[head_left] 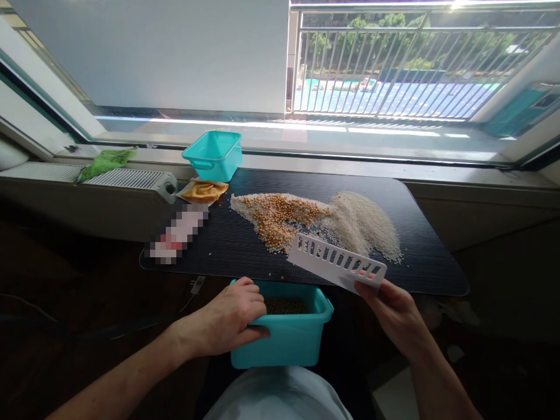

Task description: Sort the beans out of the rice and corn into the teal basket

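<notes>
My left hand [234,318] grips the near left rim of a turquoise plastic bin [280,343], which sits below the table's front edge against my body. Small brownish grains or beans lie inside the bin. My right hand [391,309] pinches one end of a white slotted plastic strip [335,265], tilted over the table's front part. Beyond the strip, yellow-orange soybeans [275,224] lie mixed over white rice [365,221] in a spread heap on the black table [236,254]. The strip's far end is close to the soybeans; I cannot tell whether it touches them.
A second turquoise bin [219,156] stands at the table's back left. Before it lies an orange-yellow packet or cloth [203,191], with a blurred-out item [175,236] nearer me. A green cloth [107,163] drapes over the radiator [135,177]. The window ledge runs behind the table.
</notes>
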The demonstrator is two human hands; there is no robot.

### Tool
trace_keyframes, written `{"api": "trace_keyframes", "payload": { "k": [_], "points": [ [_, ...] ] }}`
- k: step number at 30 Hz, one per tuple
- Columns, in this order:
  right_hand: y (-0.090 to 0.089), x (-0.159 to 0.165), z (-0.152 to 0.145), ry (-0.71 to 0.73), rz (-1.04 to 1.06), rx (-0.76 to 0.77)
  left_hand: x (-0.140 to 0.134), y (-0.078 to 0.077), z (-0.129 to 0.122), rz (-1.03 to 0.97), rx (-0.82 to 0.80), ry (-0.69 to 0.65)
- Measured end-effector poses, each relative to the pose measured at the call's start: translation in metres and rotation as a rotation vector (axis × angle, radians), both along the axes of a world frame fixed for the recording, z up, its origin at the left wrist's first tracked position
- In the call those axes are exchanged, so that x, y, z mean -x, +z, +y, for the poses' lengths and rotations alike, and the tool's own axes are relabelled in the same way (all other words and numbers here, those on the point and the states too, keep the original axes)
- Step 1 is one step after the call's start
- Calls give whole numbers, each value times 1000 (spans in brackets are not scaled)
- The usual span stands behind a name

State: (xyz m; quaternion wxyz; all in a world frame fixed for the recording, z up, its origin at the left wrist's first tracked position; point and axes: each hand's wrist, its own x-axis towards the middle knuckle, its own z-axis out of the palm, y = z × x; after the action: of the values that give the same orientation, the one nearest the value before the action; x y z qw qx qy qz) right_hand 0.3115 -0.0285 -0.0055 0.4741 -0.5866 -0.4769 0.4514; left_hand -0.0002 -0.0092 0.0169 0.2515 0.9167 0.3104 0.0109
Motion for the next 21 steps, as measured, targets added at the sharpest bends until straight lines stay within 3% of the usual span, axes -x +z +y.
{"api": "trace_keyframes", "payload": {
  "k": [5,14,21],
  "points": [
    [-2,0,3,-82,10,11,0,1,0,-1,-15,-8],
    [0,2,3,-17,12,-2,0,4,-1,-4,-31,-18],
    [-8,12,5,164,-16,-20,2,3,-1,-1,-33,-14]
  ]
}}
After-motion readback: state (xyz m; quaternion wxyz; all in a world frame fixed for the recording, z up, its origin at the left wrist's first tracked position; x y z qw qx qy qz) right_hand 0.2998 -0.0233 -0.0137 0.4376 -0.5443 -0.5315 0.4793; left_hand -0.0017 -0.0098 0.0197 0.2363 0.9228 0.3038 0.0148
